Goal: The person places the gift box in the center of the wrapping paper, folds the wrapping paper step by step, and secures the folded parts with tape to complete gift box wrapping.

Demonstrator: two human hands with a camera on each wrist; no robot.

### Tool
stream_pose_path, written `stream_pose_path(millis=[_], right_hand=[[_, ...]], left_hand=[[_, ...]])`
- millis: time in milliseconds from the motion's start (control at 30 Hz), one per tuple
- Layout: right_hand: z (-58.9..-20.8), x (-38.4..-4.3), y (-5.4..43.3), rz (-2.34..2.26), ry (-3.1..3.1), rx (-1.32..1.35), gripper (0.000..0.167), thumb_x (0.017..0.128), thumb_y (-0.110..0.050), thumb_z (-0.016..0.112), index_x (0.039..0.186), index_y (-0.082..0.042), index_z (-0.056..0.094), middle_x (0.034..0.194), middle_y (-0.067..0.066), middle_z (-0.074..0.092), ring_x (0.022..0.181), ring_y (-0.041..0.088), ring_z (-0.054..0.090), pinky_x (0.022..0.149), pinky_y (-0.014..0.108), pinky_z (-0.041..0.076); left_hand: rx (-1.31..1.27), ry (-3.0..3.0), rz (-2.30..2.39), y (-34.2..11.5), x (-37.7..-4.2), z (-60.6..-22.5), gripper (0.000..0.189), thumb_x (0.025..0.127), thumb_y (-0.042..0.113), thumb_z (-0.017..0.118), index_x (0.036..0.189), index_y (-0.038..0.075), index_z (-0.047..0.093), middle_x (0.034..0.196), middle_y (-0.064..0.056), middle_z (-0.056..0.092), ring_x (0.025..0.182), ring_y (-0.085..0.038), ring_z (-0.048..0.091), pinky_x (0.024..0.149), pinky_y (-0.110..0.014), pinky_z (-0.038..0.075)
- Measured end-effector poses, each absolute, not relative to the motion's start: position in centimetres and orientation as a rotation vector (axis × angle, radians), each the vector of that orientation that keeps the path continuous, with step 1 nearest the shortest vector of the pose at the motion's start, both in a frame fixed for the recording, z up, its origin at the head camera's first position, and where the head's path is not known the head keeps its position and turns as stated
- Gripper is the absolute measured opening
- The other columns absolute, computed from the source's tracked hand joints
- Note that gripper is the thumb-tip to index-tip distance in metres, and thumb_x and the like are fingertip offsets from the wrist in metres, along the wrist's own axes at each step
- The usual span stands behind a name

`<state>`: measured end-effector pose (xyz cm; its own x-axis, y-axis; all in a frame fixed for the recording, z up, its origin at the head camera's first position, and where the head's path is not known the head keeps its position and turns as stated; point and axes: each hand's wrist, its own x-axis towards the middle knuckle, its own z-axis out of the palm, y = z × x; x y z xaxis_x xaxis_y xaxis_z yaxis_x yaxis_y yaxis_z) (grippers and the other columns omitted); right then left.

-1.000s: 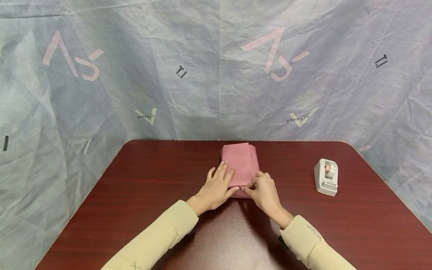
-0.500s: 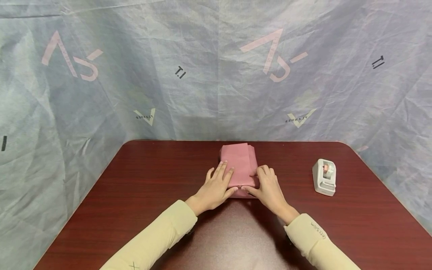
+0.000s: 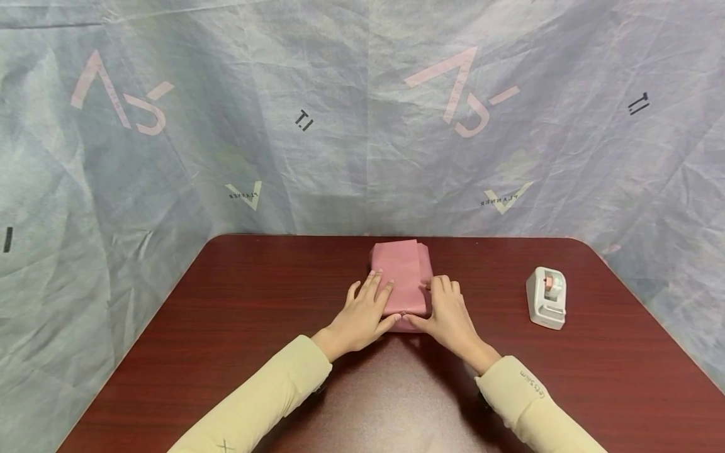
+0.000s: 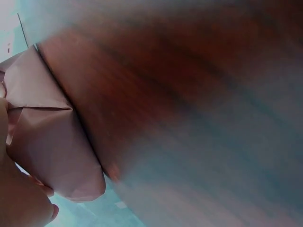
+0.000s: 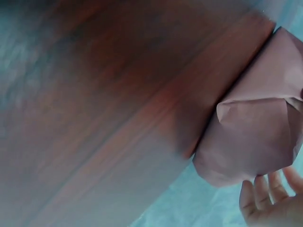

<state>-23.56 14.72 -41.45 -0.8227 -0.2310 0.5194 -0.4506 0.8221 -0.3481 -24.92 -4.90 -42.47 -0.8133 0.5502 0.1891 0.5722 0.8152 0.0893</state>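
Note:
A box-shaped package wrapped in pink paper (image 3: 403, 267) lies on the table in the head view, an overlapping seam along its top. My left hand (image 3: 362, 318) rests flat on its top left side, fingers spread, thumb on the near edge. On the other side, my right hand (image 3: 450, 314) holds the package with bent fingers along its right edge and the thumb at the near end, close to the left thumb. Folded paper at the near end (image 4: 57, 146) shows a crease in the left wrist view. In the right wrist view, the right fingers (image 5: 262, 191) lie along the package's side.
A white tape dispenser (image 3: 547, 299) with a roll in it stands on the right of the dark red wooden table (image 3: 272, 277). Grey printed cloth (image 3: 340, 157) hangs behind the table and along both sides.
My right fingers have come off a pinch at the near right corner and moved outward and back along the right edge. The left hand and package stay put.

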Motion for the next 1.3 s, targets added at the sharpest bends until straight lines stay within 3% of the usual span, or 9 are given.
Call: stream_pose_path(millis=[367,633,967,1167,1300], right_hand=[[-41.4,-23.8,15.2,0.936,-2.564,0.506,0.075,0.062,-0.027,0.084,0.116,0.004,0.045,0.109,0.016,0.047,0.095,0.029,0.038,0.079,0.039,0.034],[-40.9,-24.1,15.5,1.127,-2.571,0.506,0.074,0.063,-0.019,0.083,0.119,0.004,0.041,0.111,0.018,0.044,0.102,0.032,0.037,0.084,0.039,0.034],[-40.3,-25.6,15.9,1.362,-2.705,0.180,0.067,0.083,-0.025,0.064,0.129,0.008,0.029,0.122,0.028,0.042,0.106,0.041,0.048,0.088,0.046,0.040],[-40.1,-26.0,16.0,1.550,-2.875,0.057,0.075,0.089,-0.032,0.056,0.137,0.010,0.017,0.135,0.027,0.036,0.120,0.036,0.044,0.097,0.046,0.037],[-40.3,-26.3,15.9,1.672,-2.846,0.039,0.072,0.091,-0.030,0.053,0.138,0.012,0.016,0.136,0.029,0.034,0.123,0.037,0.040,0.099,0.047,0.036]], left_hand=[[-0.920,-2.884,-0.275,-5.3,-25.1,-42.1,0.066,0.095,0.054,0.027,0.146,0.011,0.023,0.153,-0.017,0.011,0.142,-0.027,0.008,0.108,-0.053,0.016],[-0.916,-2.840,-0.425,-5.7,-25.7,-41.6,0.054,0.098,0.046,0.025,0.140,0.012,0.034,0.149,-0.014,0.024,0.139,-0.025,0.020,0.104,-0.049,0.021],[-0.455,-2.892,-1.008,-4.9,-27.5,-41.2,0.064,0.093,0.039,0.045,0.141,0.002,0.025,0.143,-0.019,0.029,0.127,-0.037,0.034,0.095,-0.053,0.027],[-0.292,-2.996,-1.218,-4.8,-28.4,-41.4,0.067,0.095,0.040,0.040,0.141,-0.005,0.022,0.143,-0.023,0.032,0.132,-0.037,0.032,0.102,-0.061,0.022],[-0.354,-3.001,-1.305,-4.8,-28.4,-41.5,0.064,0.097,0.037,0.036,0.141,-0.007,0.021,0.142,-0.024,0.034,0.130,-0.034,0.035,0.104,-0.051,0.029]])
